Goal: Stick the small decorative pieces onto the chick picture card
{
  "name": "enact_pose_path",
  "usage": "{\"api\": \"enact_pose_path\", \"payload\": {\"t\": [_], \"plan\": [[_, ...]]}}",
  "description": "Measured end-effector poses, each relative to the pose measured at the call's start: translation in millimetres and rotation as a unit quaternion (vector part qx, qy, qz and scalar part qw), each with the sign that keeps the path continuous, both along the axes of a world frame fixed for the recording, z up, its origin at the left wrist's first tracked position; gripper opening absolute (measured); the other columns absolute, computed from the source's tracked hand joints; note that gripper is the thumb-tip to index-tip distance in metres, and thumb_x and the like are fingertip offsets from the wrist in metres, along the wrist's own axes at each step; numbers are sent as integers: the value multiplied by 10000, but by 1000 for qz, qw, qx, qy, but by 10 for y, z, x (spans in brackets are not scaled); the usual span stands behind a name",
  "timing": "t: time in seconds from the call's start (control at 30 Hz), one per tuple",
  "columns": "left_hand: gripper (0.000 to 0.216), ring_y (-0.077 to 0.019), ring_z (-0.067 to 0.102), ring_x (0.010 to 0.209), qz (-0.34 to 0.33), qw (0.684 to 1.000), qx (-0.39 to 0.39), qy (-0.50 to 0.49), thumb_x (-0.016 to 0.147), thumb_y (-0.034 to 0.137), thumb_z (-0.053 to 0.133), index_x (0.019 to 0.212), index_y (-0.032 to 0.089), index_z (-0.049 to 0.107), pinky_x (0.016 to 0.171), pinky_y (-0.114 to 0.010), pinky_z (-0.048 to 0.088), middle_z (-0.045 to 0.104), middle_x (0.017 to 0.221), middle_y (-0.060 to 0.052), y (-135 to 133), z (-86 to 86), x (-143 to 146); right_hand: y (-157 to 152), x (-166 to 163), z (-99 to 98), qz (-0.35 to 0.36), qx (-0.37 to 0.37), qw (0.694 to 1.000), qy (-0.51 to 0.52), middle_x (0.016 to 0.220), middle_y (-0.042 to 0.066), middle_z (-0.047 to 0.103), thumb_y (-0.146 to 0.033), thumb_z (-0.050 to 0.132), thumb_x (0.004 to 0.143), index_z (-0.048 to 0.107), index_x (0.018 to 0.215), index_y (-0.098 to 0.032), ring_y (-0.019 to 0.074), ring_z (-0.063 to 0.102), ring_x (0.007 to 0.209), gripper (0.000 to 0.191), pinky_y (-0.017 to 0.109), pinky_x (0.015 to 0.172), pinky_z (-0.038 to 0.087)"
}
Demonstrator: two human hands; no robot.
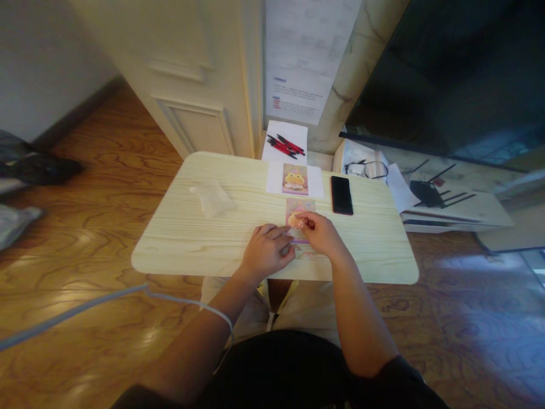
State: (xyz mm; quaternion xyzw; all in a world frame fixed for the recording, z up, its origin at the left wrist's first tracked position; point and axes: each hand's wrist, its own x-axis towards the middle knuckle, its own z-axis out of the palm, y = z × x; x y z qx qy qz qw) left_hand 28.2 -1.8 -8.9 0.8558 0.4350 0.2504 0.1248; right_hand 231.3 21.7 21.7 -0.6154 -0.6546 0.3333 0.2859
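A pink picture with a yellow cartoon figure (291, 205) lies on the table in front of me, partly covered by my hands. My left hand (268, 250) rests palm down, its fingers spread and reaching to the picture's lower left edge. Over the picture's right side, my right hand (319, 232) is closed in a pinch; whatever sits between thumb and forefinger is too small to name. Small pinkish bits (307, 251) lie just below the picture, between the hands. A similar printed picture (294, 179) lies behind it on a white sheet (315, 182).
A black phone (342, 195) lies to the right on the pale wooden table (170, 238). At left is a crumpled translucent wrapper (213, 197). Red and black pens (286, 146) lie on paper beyond the far edge. A white cable (187, 299) crosses my left forearm. A router (426, 194) stands farther right.
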Motion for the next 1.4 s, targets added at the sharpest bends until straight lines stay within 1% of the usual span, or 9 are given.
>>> {"api": "enact_pose_path", "payload": {"t": [0.1,0.2,0.37,0.5,0.63,0.83,1.07,1.27,1.4], "plan": [[210,-280,594,1139,0,1000,-2,-2,911,354,645,1050,306,796,955,-493,462,712,1332,0,-1,5,1,-26,23,-21,-25,5,1000,-5,942,13,763,-210,635,888,746,989,-222,160,683,835,150,275,801,515],[208,-282,600,1137,-1,1000,-3,-5,908,360,651,1046,307,796,950,-495,463,711,1333,-8,0,5,2,-45,13,-38,-46,0,999,-11,883,3,756,-211,681,845,718,917,-209,163,685,807,81,270,773,518],[228,-285,599,1139,-5,1000,0,-2,893,357,664,1078,320,792,956,-497,463,707,1338,-8,8,-3,0,-51,-44,-73,-24,-11,1000,-12,932,3,769,-183,676,867,724,954,-225,159,695,830,108,266,785,524],[231,-287,599,1136,-6,1000,1,8,893,363,664,1082,325,792,940,-499,466,709,1331,-1,13,-9,-1,-49,-93,-66,-2,25,997,-75,942,8,770,-134,656,860,760,933,-246,172,683,839,170,278,807,506],[235,-284,601,1142,-6,1000,2,6,896,349,662,1090,323,791,945,-502,467,708,1331,-7,10,-12,5,-44,-125,-41,5,51,992,-113,935,23,759,-138,631,882,746,950,-231,174,665,824,163,281,799,491],[225,-286,601,1145,-5,1000,-1,4,898,345,657,1075,314,793,953,-497,476,710,1325,-18,8,-10,7,-36,-132,-52,-1,45,989,-142,963,43,737,-127,624,886,726,941,-205,167,647,855,140,274,815,476],[228,-286,601,1150,-10,1000,-4,-1,899,350,656,1081,314,787,974,-498,474,703,1334,-22,10,-11,0,-40,-126,-82,0,57,988,-144,912,27,717,-140,634,878,708,909,-202,162,622,809,101,269,764,445],[383,-305,594,1182,8,1000,-8,-11,849,331,682,1226,270,709,994,-487,473,691,1313,-67,1,31,16,-82,-37,-45,-25,57,988,-144,900,29,710,-175,628,880,678,905,-202,167,619,811,62,270,756,442],[410,-316,585,1190,20,1000,-13,-5,846,340,679,1248,257,690,999,-487,466,683,1294,-83,-1,58,33,-120,47,-48,-45,52,985,-161,875,27,693,-181,631,869,670,903,-200,169,610,790,55,277,736,438]]}}
